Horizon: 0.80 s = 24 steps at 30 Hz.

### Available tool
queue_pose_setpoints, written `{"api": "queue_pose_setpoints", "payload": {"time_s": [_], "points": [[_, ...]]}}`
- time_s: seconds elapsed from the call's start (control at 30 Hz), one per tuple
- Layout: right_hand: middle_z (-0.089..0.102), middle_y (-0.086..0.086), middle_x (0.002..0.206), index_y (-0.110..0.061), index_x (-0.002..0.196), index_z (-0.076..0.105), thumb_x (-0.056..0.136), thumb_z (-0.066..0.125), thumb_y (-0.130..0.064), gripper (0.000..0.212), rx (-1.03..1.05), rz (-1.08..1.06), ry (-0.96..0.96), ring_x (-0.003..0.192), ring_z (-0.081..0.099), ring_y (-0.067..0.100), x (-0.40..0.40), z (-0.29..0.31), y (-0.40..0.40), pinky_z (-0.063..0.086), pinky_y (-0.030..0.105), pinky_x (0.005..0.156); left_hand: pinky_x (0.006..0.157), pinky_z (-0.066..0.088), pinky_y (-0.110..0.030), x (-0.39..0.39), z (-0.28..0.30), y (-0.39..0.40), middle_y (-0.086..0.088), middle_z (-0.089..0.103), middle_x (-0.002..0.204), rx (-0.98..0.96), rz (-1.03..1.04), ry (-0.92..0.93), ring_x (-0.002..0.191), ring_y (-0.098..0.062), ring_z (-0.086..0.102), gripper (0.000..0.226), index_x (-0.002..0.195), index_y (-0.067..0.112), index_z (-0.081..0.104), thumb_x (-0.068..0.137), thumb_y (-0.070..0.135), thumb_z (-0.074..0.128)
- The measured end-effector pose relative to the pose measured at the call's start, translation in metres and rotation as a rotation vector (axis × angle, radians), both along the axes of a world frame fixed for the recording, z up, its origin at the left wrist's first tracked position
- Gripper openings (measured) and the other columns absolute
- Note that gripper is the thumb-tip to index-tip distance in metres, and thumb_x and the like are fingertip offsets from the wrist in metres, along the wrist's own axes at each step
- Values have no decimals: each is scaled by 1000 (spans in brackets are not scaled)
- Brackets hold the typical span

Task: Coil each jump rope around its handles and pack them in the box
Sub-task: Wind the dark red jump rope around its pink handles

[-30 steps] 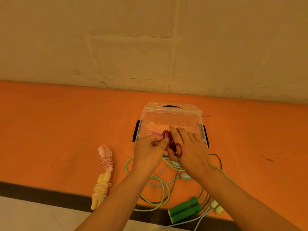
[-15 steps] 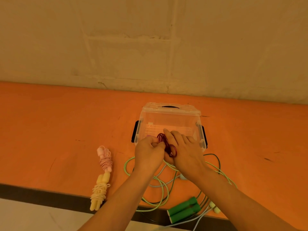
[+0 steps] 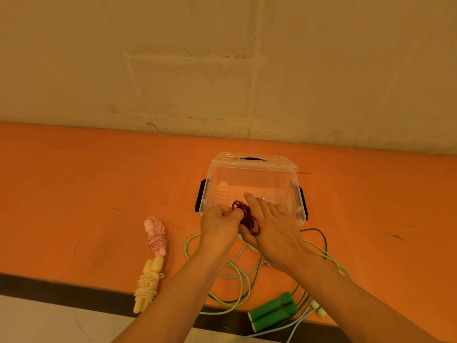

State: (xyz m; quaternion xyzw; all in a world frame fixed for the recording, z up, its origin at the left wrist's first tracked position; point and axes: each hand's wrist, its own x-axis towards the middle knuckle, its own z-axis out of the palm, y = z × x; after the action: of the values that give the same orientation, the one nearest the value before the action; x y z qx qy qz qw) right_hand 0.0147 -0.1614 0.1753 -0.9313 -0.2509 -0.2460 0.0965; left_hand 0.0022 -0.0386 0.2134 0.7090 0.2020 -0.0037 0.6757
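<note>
The dark red jump rope (image 3: 247, 216) is bunched between both hands just over the clear box's (image 3: 252, 184) near rim, left hand (image 3: 220, 225) pinching its coils, right hand (image 3: 274, 229) cradling it with fingers extended

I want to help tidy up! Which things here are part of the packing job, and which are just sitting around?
Part of the job:
- dark red coiled jump rope, held by left hand and right hand
- clear plastic box
- pink wound rope
- yellow wound rope
- loose light green cords
- green foam handles

Just there:
- orange table
- beige wall
</note>
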Motion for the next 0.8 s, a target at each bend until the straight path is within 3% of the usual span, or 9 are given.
{"api": "queue_pose_setpoints", "payload": {"time_s": [0.13,0.23,0.33,0.5,0.6,0.73,0.8], "points": [[68,9,105,1,120,58,84,43,-45,59,8,12,4,85,67,22,1,0,2,52,30,68,46,33,-16,1,-1,2,1,47,55,217,-96,-67,50,-7,43,25,64,9,50,89,8,56],[66,7,103,-4,114,60,83,45,-43,52,15,60,51,82,66,23,2,1,0,52,32,66,41,32,-14,1,-2,5,4,46,54,441,-223,-107,45,-4,39,25,68,11,46,91,14,54],[64,5,105,-7,113,60,84,45,-44,49,26,101,99,83,65,22,2,3,-3,52,34,66,41,32,-12,2,0,8,3,47,58,495,-271,-107,49,-5,40,24,69,13,45,91,14,55],[64,4,107,-12,118,52,86,44,-47,48,65,133,123,85,65,20,2,7,-2,53,34,67,46,28,-23,3,2,9,6,39,46,201,-198,-29,44,-7,35,34,55,13,44,85,5,60],[64,1,107,-13,118,52,86,44,-50,49,55,126,168,86,64,18,1,9,-2,52,34,68,41,29,-19,2,8,10,7,42,40,68,-155,40,39,-6,38,32,56,11,49,85,3,58],[61,3,116,-9,124,54,88,40,-51,58,-7,144,262,95,62,21,4,9,-9,50,37,78,40,16,-19,-1,13,10,5,26,37,-214,-194,181,32,-7,19,38,53,15,36,85,-2,49],[60,4,121,-8,128,53,88,37,-53,62,-26,155,299,100,61,22,6,11,-12,49,38,82,40,15,-20,-4,13,9,5,23,38,-334,-225,209,33,-7,17,36,55,15,38,85,-1,46]]}}
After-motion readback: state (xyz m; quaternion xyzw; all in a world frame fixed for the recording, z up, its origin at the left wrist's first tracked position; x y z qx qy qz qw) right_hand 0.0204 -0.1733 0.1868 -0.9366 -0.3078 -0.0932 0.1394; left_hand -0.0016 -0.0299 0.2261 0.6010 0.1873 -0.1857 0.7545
